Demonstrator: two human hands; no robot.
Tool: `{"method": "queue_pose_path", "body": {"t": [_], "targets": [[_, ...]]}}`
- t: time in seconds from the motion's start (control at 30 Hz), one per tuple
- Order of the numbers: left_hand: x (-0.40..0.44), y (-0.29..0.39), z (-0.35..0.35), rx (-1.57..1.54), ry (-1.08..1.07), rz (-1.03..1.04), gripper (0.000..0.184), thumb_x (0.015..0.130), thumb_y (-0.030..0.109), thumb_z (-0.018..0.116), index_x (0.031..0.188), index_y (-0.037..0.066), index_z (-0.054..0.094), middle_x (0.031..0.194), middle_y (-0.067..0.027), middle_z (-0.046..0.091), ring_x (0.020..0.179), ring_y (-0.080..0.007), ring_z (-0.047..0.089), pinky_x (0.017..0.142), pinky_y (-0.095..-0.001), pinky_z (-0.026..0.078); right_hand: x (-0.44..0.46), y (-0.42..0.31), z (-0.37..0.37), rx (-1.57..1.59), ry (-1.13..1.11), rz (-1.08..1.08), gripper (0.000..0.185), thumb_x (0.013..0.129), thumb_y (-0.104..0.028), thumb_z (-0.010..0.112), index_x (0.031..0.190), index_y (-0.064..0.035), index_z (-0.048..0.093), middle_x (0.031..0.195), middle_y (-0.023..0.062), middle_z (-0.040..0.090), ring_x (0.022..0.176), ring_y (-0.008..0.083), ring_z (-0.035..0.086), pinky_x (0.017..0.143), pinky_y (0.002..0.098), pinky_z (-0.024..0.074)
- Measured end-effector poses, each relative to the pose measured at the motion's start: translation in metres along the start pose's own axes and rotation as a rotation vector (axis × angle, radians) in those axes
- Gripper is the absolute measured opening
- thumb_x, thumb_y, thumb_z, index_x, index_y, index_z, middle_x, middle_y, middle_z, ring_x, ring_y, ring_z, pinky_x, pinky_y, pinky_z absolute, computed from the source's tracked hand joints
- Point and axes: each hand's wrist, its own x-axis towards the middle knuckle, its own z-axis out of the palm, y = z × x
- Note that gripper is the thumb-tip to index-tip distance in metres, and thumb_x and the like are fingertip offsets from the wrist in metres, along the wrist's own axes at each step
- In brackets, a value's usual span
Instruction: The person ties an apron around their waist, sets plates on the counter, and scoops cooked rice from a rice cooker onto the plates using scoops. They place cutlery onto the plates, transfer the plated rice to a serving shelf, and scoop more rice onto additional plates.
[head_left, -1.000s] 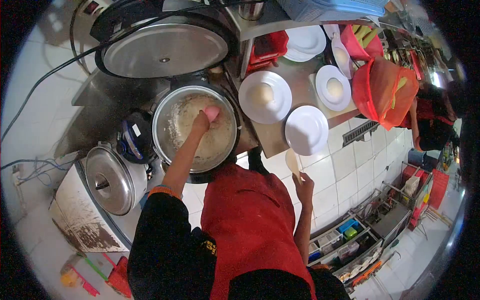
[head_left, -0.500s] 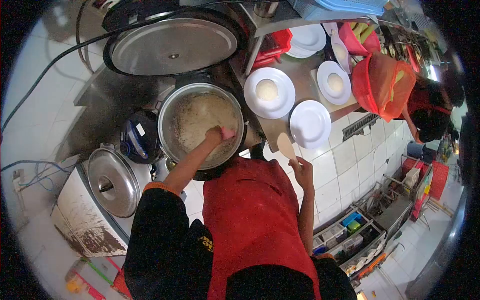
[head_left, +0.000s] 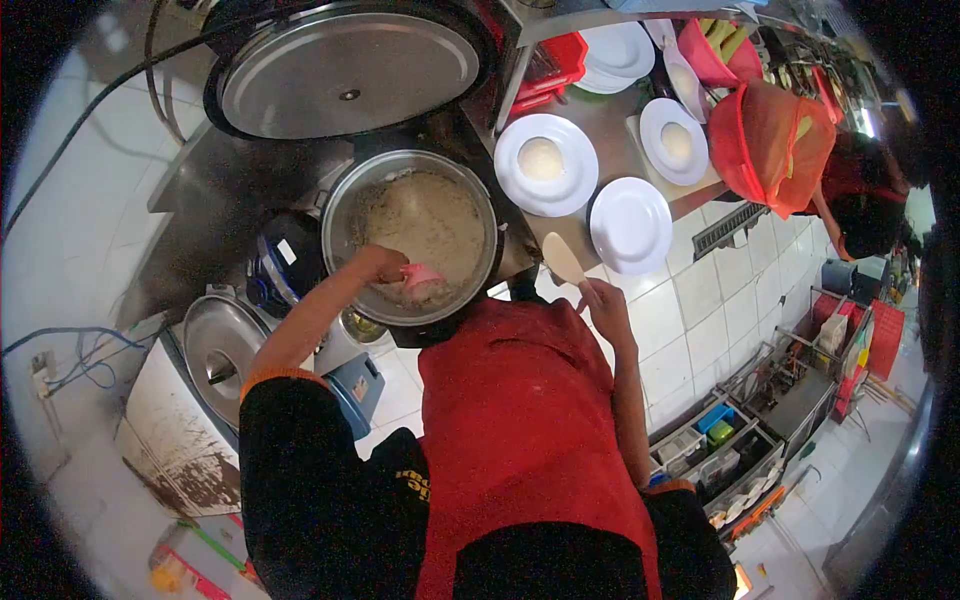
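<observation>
My left hand (head_left: 382,264) is closed around a small pink cup (head_left: 424,280), dipped low into the large rice cooker pot (head_left: 338,215). Cooked rice (head_left: 430,225) covers the pot's bottom; the cup's mouth is partly hidden in it. In my right hand (head_left: 608,312) is a pale rice paddle (head_left: 562,258), gripped by its handle and held up beside the pot, near the counter edge. A white plate (head_left: 560,202) bearing a rounded rice mound (head_left: 541,158) lies to the pot's right. Nearer my right hand is another white plate (head_left: 630,228).
The cooker's raised lid (head_left: 350,75) stands behind the pot. A smaller plate (head_left: 668,175) with rice, stacked plates (head_left: 615,50) and a red basket (head_left: 735,150) occupy the right counter. At left stands a lidded metal pot (head_left: 215,345). Another person (head_left: 865,195) is at far right.
My left hand and the pink cup have moved left and toward me within the pot. The paddle has shifted slightly left and up. The whole view has also shifted a little.
</observation>
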Motion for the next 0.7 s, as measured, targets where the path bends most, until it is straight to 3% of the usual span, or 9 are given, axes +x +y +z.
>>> {"method": "queue_pose_path", "body": {"t": [0.07, 0.1, 0.13, 0.2, 0.37, 0.47, 0.53, 0.6, 0.7], "targets": [[-0.03, 0.001, -0.033, -0.271, -0.329, -0.018, 0.037, 0.087, 0.03, 0.057, 0.117, 0.007, 0.056, 0.109, -0.0096, 0.065, 0.075, -0.02, 0.061, 0.058, -0.0361, 0.051, 0.009, -0.009, 0.003, 0.047, -0.13, 0.035, 0.034, 0.095, -0.028, 0.055, 0.099, 0.0033, 0.066, 0.075, 0.0063, 0.066, 0.066, 0.0093, 0.055, 0.06, 0.0283, 0.0448], [-0.042, -0.003, -0.039, -0.27, -0.326, -0.026, 0.037, 0.087, 0.03, 0.057, 0.117, 0.007, 0.056, 0.109, -0.0096, 0.065, 0.075, -0.02, 0.061, 0.058, -0.0361, 0.051, 0.014, -0.019, 0.008, 0.076, -0.163, 0.029, 0.035, 0.094, -0.03, 0.057, 0.099, 0.0039, 0.066, 0.077, 0.0042, 0.066, 0.07, 0.0079, 0.053, 0.061, 0.0278, 0.0449], [-0.055, -0.009, -0.041, -0.7, -0.428, -0.044, 0.034, 0.09, 0.029, 0.054, 0.116, 0.008, 0.057, 0.102, -0.0079, 0.063, 0.068, -0.0159, 0.055, 0.052, -0.0309, 0.046, 0.02, -0.022, 0.017, 0.08, -0.17, 0.023, 0.035, 0.094, -0.03, 0.057, 0.099, 0.0039, 0.066, 0.077, 0.0042, 0.066, 0.07, 0.0079, 0.053, 0.061, 0.0278, 0.0449], [-0.088, -0.004, -0.053, -1.144, -0.508, -0.069, 0.031, 0.093, 0.029, 0.052, 0.115, 0.008, 0.057, 0.095, -0.0062, 0.062, 0.061, -0.0117, 0.049, 0.046, -0.0257, 0.041, 0.035, -0.027, 0.038, 0.109, -0.287, -0.019, 0.037, 0.094, -0.031, 0.057, 0.097, 0.0043, 0.065, 0.075, 0.0052, 0.064, 0.07, 0.0085, 0.054, 0.062, 0.0271, 0.0447], [-0.116, 0.042, -0.051, -2.124, -0.195, 0.091, 0.015, 0.095, 0.023, 0.054, 0.099, 0.009, 0.058, 0.068, 0.0056, 0.043, 0.05, -0.0025, 0.034, 0.038, -0.0162, 0.027, 0.058, -0.107, 0.09, 0.059, -0.553, -0.008, 0.045, 0.094, -0.039, 0.052, 0.091, 0.0043, 0.064, 0.071, 0.009, 0.064, 0.066, 0.0167, 0.059, 0.063, 0.0317, 0.0472], [-0.119, 0.08, -0.053, -2.076, 0.13, 0.137, 0.017, 0.095, 0.025, 0.053, 0.093, 0.009, 0.057, 0.065, 0.0064, 0.041, 0.047, -0.0027, 0.031, 0.037, -0.0166, 0.025, 0.082, -0.108, 0.13, 0.083, -0.477, -0.072, 0.048, 0.093, -0.044, 0.051, 0.087, 0.0026, 0.064, 0.065, 0.0079, 0.062, 0.06, 0.0172, 0.058, 0.058, 0.0341, 0.0459], [-0.107, 0.085, -0.036, -2.112, 0.125, 0.188, 0.018, 0.096, 0.027, 0.052, 0.093, 0.01, 0.056, 0.062, 0.0066, 0.038, 0.046, -0.0028, 0.029, 0.036, -0.017, 0.023, 0.096, -0.112, 0.144, 0.014, -0.205, -0.226, 0.054, 0.092, -0.049, 0.05, 0.076, 0.0017, 0.063, 0.057, 0.0056, 0.057, 0.052, 0.0157, 0.054, 0.052, 0.0347, 0.043], [-0.11, 0.105, -0.038, -2.121, 0.243, 0.381, 0.016, 0.096, 0.028, 0.051, 0.091, 0.013, 0.053, 0.061, 0.0072, 0.036, 0.045, -0.0027, 0.028, 0.035, -0.0175, 0.02, 0.101, -0.127, 0.137, 0.009, -0.224, -0.236, 0.058, 0.091, -0.052, 0.049, 0.07, 0.0011, 0.061, 0.054, 0.0049, 0.054, 0.05, 0.0163, 0.053, 0.051, 0.0348, 0.0426], [-0.117, 0.141, -0.063, -2.188, 0.412, 0.262, 0.019, 0.095, 0.029, 0.05, 0.083, 0.015, 0.046, 0.06, 0.0079, 0.032, 0.045, -0.0026, 0.027, 0.036, -0.0188, 0.018, 0.102, -0.141, 0.14, -0.03, -0.323, -0.108, 0.064, 0.089, -0.056, 0.05, 0.06, 0.0005, 0.058, 0.049, 0.0043, 0.05, 0.045, 0.0171, 0.05, 0.048, 0.0345, 0.0416]]}}
